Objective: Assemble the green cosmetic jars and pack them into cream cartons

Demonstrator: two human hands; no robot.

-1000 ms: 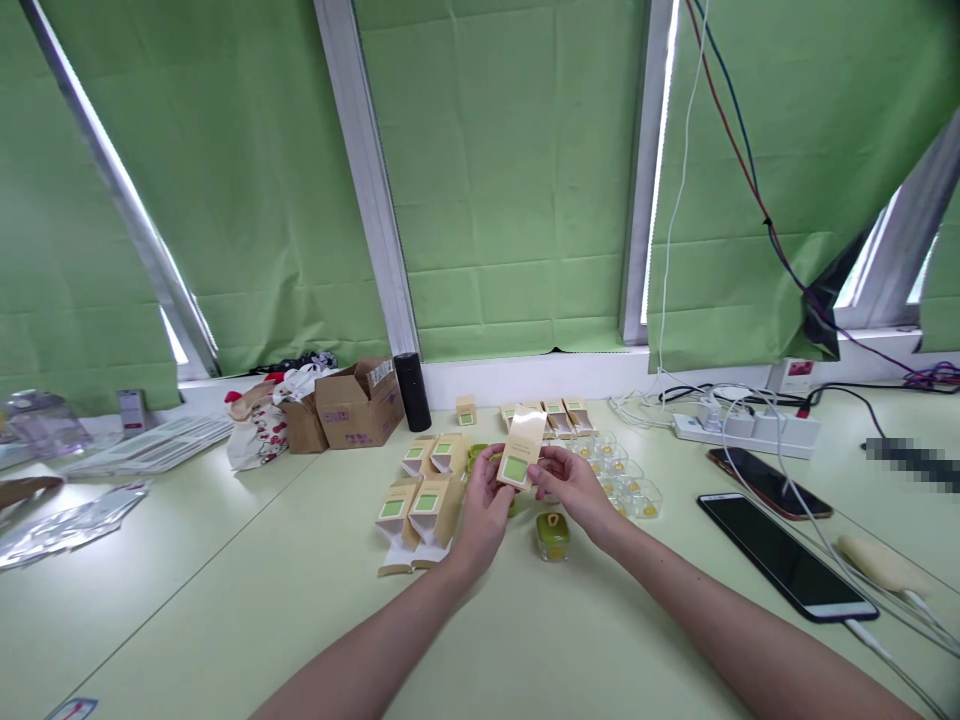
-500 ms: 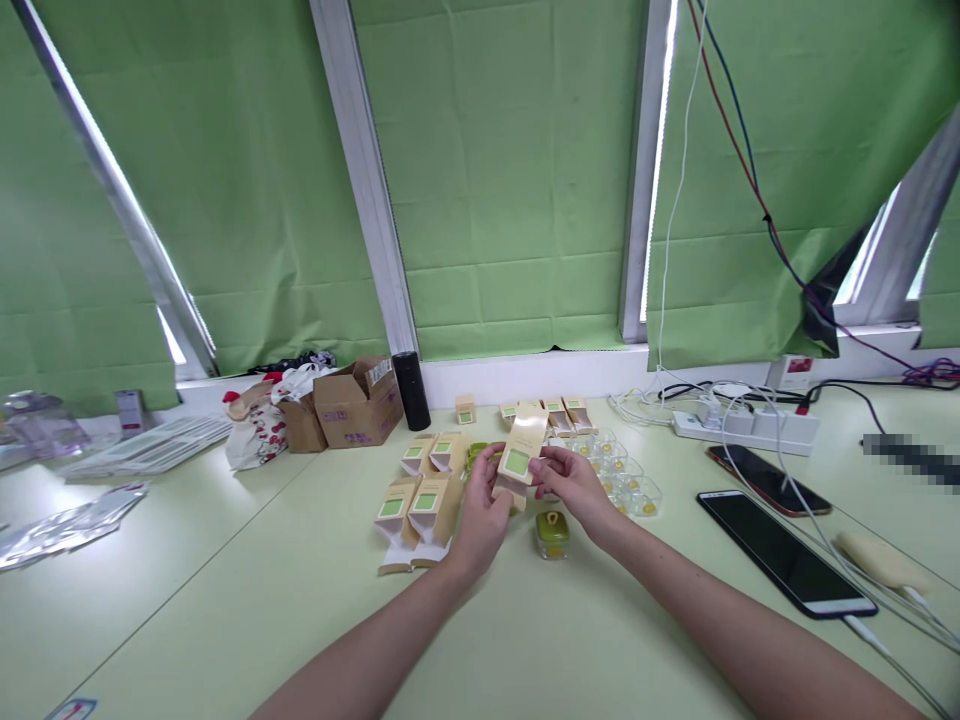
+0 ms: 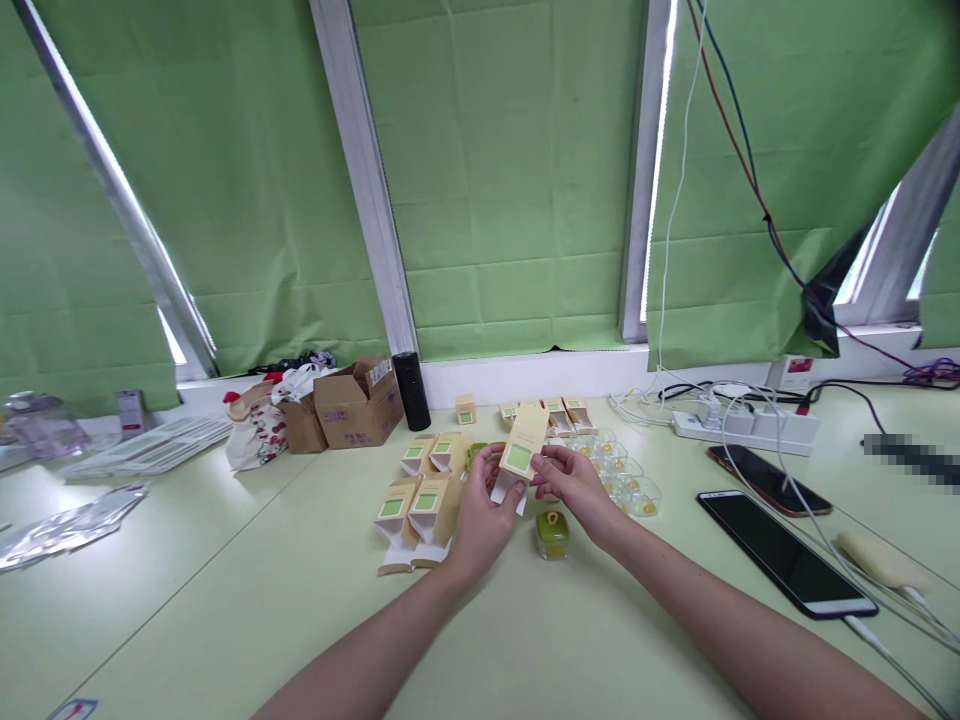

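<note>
Box (image 3: pixel 529 430) up in the air, head view, held over the middle of the desk (image 3: pixel 300 620), green label facing up and a white flap (image 3: pixel 502 487) out at its near end. That flap is the news: the near end looks open, or partly so, though fingers hide most of the edge. Left hand (image 3: pixel 484 510) has its grip pinching the left side, thumb down by the flap. Right hand (image 3: pixel 574 485) has its grip pinching the lower right corner, thumb by the label. Both hands are on it, and whether anything is inside, I cannot tell.

Just nearer the person, between the forearms, sits the jar (image 3: pixel 553 535), green lid on, upright, touched by neither hand. Off to the left, four boxes (image 3: pixel 437 500) lie in two pairs, the nearer pair with white flaps spread. To the right, clear cups (image 3: pixel 637 492) stand grouped, yellow bits in them; farther back, more cartons (image 3: pixel 578 414) in a row.
</note>
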